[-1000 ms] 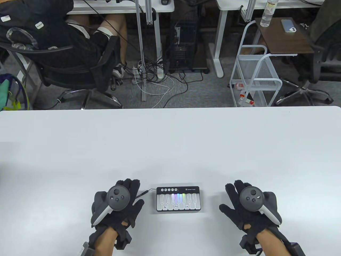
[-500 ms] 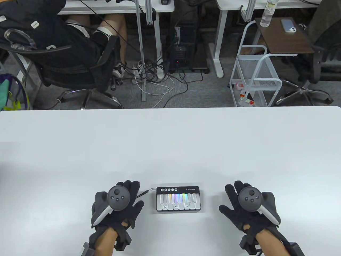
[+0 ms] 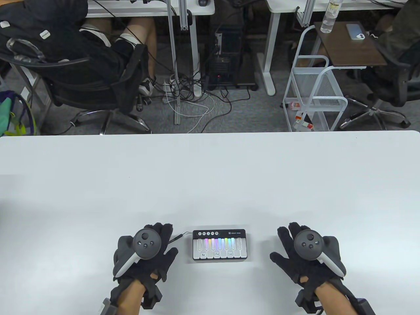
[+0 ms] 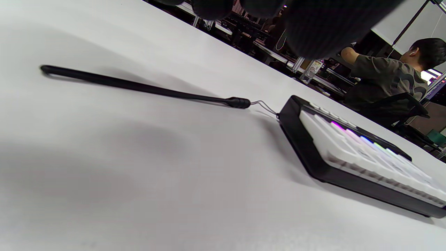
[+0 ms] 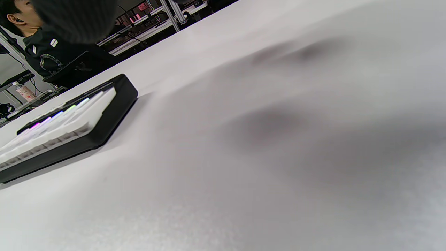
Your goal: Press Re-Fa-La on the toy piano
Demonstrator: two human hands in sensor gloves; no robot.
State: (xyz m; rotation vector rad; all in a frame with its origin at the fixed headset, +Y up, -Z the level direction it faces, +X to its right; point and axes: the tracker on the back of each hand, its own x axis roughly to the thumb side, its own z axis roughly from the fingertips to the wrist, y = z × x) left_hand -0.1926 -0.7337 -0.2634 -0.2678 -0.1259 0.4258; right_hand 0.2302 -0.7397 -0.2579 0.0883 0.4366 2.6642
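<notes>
A small black toy piano (image 3: pixel 219 245) with white keys lies near the table's front edge; keys are labelled Re (image 3: pixel 203 254), Fa (image 3: pixel 217 254) and La (image 3: pixel 230 253), and rainbow lights glow across the upper keys. My left hand (image 3: pixel 146 252) lies flat on the table just left of it, fingers spread. My right hand (image 3: pixel 305 251) lies flat to the right, fingers spread. Neither touches the piano. The piano also shows in the left wrist view (image 4: pixel 359 157) and in the right wrist view (image 5: pixel 66 122).
A thin black strap (image 3: pixel 177 237) runs from the piano's left end toward my left hand, also in the left wrist view (image 4: pixel 139 85). The white table (image 3: pixel 210 183) stretches far behind. Chairs, desks and a white cart (image 3: pixel 313 98) stand beyond it.
Both hands stay in place. The coloured lights on the piano keys have spread wider and shifted. A person in the background chair has moved.
</notes>
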